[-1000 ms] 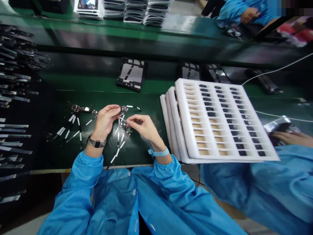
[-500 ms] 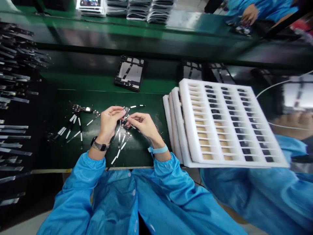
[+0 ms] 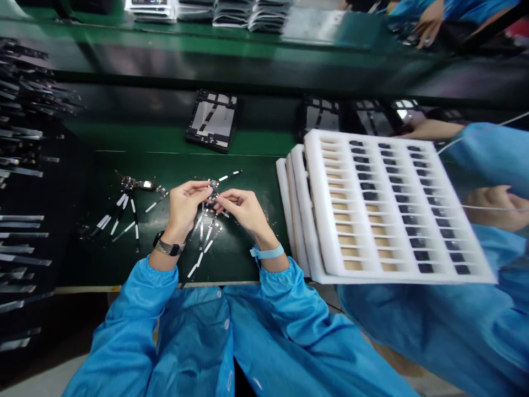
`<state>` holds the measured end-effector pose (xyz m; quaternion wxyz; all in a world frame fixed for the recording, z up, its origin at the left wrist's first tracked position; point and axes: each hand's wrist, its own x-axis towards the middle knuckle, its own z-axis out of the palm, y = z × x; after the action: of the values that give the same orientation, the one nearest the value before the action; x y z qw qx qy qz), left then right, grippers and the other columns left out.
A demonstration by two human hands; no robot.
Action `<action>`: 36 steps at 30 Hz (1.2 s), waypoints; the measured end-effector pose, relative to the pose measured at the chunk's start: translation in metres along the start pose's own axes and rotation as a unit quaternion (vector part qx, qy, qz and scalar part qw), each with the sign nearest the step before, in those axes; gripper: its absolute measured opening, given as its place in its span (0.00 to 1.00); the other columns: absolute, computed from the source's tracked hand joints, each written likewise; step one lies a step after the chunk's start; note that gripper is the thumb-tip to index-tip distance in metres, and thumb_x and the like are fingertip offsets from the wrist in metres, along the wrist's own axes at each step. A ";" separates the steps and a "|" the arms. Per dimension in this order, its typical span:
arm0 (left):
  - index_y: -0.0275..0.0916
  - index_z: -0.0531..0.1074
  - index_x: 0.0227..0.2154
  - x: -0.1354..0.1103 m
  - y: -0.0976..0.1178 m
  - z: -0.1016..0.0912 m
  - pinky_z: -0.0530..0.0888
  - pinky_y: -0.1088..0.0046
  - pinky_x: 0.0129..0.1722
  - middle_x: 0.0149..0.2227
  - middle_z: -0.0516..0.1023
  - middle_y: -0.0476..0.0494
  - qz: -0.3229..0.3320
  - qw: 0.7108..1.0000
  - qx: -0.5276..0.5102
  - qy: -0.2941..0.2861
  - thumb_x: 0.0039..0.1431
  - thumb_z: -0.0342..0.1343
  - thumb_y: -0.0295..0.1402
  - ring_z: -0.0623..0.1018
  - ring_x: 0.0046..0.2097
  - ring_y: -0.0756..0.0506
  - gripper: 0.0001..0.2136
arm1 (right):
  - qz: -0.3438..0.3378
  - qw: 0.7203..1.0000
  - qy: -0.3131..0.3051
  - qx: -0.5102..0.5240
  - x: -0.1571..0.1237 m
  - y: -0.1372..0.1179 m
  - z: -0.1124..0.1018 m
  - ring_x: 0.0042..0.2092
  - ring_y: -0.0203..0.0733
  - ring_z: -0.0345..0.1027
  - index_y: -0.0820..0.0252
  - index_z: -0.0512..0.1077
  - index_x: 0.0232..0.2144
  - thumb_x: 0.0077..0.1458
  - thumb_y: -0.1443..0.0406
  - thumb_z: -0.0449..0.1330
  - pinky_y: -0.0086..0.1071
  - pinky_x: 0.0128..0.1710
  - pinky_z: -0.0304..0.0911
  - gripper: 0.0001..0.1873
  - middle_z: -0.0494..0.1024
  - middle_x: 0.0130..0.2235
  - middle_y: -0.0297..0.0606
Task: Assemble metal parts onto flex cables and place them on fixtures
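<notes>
Between my two hands is a small dark circuit board (image 3: 213, 191) with a black-and-white flex cable slanting up to the right. My left hand (image 3: 184, 207) pinches its left side between thumb and fingers. At its lower right, my right hand (image 3: 243, 210) has thumb and forefinger closed on the board's edge; the exact contact is too small to make out. Below them, a flex-cable assembly (image 3: 211, 226) with white-taped strips lies on the green bench (image 3: 243, 259). A second assembly (image 3: 129, 184) with fanned-out strips rests left of my left hand.
Stacked white foam trays (image 3: 397, 264) with slots of dark parts stand at right. An opened tablet-like device (image 3: 212, 121) lies beyond my hands. Many flex strips (image 3: 25, 256) hang along the left. A co-worker's arm (image 3: 438, 129) reaches behind the trays. Stacked grey pieces (image 3: 233, 12) sit on the shelf.
The board's flex cable now tilts up more steeply. The opened device has shifted slightly left. A co-worker's arm has come in behind the trays at right. My hands have barely moved.
</notes>
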<state>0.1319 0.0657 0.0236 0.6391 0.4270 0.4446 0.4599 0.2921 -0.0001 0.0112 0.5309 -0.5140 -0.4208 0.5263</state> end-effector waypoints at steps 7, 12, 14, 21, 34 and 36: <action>0.37 0.85 0.33 -0.002 0.000 0.002 0.80 0.69 0.34 0.33 0.86 0.42 0.029 0.999 0.030 0.012 0.45 0.76 0.35 0.81 0.29 0.48 0.12 | 0.008 1.000 0.006 -0.002 0.000 0.000 -0.001 0.33 0.43 0.80 0.59 0.82 0.33 0.56 0.49 0.74 0.36 0.37 0.74 0.19 0.86 0.32 0.41; 0.37 0.85 0.33 -0.003 -0.004 0.004 0.81 0.70 0.33 0.33 0.86 0.42 0.035 0.999 0.032 0.019 0.46 0.76 0.34 0.82 0.29 0.47 0.12 | 0.008 1.000 0.008 -0.001 0.000 0.001 0.000 0.33 0.43 0.80 0.59 0.82 0.34 0.55 0.48 0.74 0.36 0.37 0.75 0.21 0.86 0.32 0.41; 0.37 0.85 0.34 -0.005 -0.005 0.005 0.81 0.69 0.34 0.32 0.86 0.43 0.048 0.998 0.037 0.025 0.47 0.75 0.34 0.83 0.29 0.47 0.11 | 0.004 1.000 0.014 0.002 0.000 0.001 0.001 0.33 0.43 0.80 0.59 0.82 0.34 0.55 0.48 0.74 0.36 0.37 0.75 0.21 0.86 0.32 0.41; 0.37 0.84 0.34 -0.007 -0.003 0.006 0.82 0.68 0.36 0.31 0.86 0.43 0.035 0.999 0.018 0.020 0.47 0.75 0.33 0.83 0.31 0.46 0.11 | 0.003 0.999 0.016 0.032 -0.002 0.000 0.001 0.35 0.44 0.81 0.59 0.81 0.35 0.55 0.47 0.75 0.38 0.41 0.77 0.22 0.87 0.35 0.42; 0.36 0.84 0.31 -0.003 -0.010 0.005 0.82 0.67 0.38 0.32 0.86 0.41 -0.019 0.999 -0.028 -0.007 0.41 0.79 0.35 0.83 0.32 0.46 0.15 | 0.028 0.999 -0.002 0.035 -0.002 0.003 -0.006 0.36 0.46 0.82 0.58 0.81 0.36 0.51 0.44 0.76 0.35 0.35 0.74 0.25 0.87 0.35 0.42; 0.36 0.84 0.32 -0.005 -0.010 0.004 0.82 0.66 0.39 0.33 0.86 0.41 -0.016 1.000 -0.021 -0.005 0.41 0.78 0.35 0.84 0.33 0.45 0.15 | 0.026 0.999 -0.003 0.036 0.000 0.003 -0.005 0.37 0.46 0.82 0.58 0.81 0.36 0.52 0.44 0.76 0.37 0.37 0.75 0.25 0.87 0.36 0.43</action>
<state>0.1370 0.0582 0.0163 0.6573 0.4089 0.4387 0.4564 0.2962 -0.0012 0.0076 0.5339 -0.5033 -0.3899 0.5565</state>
